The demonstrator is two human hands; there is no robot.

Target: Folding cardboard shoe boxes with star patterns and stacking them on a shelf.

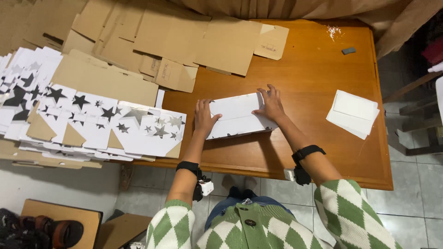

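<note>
Here, in the head view, a person in a green-and-white diamond-patterned cardigan leans over a wooden table (323,69), and both bare hands lie on a folded white carton (237,115) that sits near the front-middle of the tabletop. The left hand (203,117) rests flat on the carton's left end, fingers stretched out and pressing down rather than curled around anything; the right hand (271,105) lies spread on the carton's upper right part, fingers likewise extended and pressing on the surface, so neither hand encloses the piece. Each wrist carries a black band with a small device, the left wrist band (189,167) and the right wrist band (308,152). To the left of the carton, touching the table's left edge and hanging over it, lies a broad stack of star-printed flat cartons (106,122), white with black and grey stars and some brown triangular flaps showing. Behind it, plain brown cardboard sheets (184,37) spread across the far left of the table. Well apart on the right lies a small pile of white folded pieces (353,113). A small grey block (349,50) sits near the far right corner, close to some white crumbs (333,31).
</note>
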